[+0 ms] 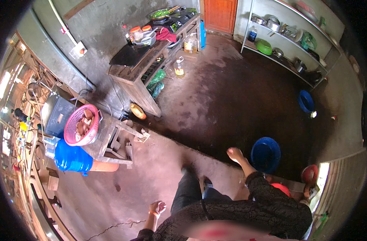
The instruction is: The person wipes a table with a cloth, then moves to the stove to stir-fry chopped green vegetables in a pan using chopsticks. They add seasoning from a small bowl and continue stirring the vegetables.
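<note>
My left hand (157, 207) hangs low at my left side, above the pale concrete floor (139, 180). Its fingers are loosely bent and hold nothing. On the other side my right hand (234, 154) is stretched forward over the edge of the darker wet floor (223, 108). Nothing shows in its half-curled fingers. The nearest thing to it is a round blue basin (266, 154), a short way to its right and not touched. My dark-trousered legs are apart below.
At left, a pink basket (74, 137) of meat-like pieces sits on a small wooden table (101, 146), beside a blue plastic container (73, 156). A wooden counter (127, 72) with a stove lines the wall. A metal shelf (286, 38) with pots and another blue basin (306, 100) are far right.
</note>
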### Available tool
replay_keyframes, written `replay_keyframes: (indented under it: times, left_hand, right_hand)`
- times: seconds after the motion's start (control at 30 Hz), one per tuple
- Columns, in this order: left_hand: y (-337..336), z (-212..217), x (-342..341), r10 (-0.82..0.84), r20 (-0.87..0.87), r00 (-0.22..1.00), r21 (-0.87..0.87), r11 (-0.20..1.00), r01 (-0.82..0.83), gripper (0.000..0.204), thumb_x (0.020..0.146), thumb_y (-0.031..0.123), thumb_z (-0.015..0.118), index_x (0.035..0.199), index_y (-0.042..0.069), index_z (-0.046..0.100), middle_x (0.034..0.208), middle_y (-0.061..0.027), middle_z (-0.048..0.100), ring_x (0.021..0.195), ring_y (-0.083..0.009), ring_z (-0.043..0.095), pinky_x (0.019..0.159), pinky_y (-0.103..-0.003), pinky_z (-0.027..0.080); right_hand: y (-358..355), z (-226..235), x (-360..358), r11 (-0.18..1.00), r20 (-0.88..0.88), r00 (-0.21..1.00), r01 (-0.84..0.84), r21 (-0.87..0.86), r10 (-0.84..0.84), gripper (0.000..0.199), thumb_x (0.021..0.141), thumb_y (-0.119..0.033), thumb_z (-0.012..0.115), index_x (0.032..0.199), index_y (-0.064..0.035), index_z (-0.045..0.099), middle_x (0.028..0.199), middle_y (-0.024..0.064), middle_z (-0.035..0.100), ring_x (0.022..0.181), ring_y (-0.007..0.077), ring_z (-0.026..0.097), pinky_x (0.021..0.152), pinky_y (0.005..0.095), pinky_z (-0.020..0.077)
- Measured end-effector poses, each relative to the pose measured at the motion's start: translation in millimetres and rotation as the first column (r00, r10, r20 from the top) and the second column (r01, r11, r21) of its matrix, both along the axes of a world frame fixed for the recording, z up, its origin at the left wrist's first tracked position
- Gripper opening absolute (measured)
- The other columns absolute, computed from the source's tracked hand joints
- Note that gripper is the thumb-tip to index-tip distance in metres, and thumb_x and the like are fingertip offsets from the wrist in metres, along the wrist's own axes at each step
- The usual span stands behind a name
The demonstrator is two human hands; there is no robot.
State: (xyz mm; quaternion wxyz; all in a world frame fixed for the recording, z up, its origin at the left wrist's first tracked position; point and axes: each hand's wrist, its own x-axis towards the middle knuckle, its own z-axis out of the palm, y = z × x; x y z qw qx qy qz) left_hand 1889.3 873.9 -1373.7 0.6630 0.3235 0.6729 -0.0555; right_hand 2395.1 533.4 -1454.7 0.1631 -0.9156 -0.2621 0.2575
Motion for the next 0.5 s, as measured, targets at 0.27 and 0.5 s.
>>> replay_keyframes:
  times: [0.27, 0.5]
  left_hand:
    - [88, -16, 137, 0.112, 0.172, 0.979, 0.0, 0.994, -0.114, 0.027, 0.092, 0.017, 0.063, 0.113, 0.001, 0.061, 0.102, -0.0179, 0.071, 0.083, -0.0325, 0.071, 0.071, -0.045, 0.061]
    - [227, 2, 369, -0.003, 0.283, 0.959, 0.072, 0.997, -0.019, 0.026, 0.095, 0.024, 0.061, 0.11, 0.004, 0.064, 0.102, -0.014, 0.071, 0.084, -0.0283, 0.072, 0.072, -0.041, 0.061]
  right_hand:
    - [217, 132, 201, 0.878, -0.074, 0.997, 0.068, 0.473, -0.037, 0.028, 0.096, -0.026, 0.059, 0.107, -0.0024, 0.069, 0.106, 0.0184, 0.072, 0.101, 0.0304, 0.07, 0.086, 0.0409, 0.0543]
    - [143, 77, 301, 0.984, -0.141, 0.976, 0.172, 0.036, -0.166, 0.033, 0.094, -0.033, 0.062, 0.111, -0.0052, 0.07, 0.111, 0.0133, 0.072, 0.106, 0.0297, 0.068, 0.09, 0.0425, 0.0533]
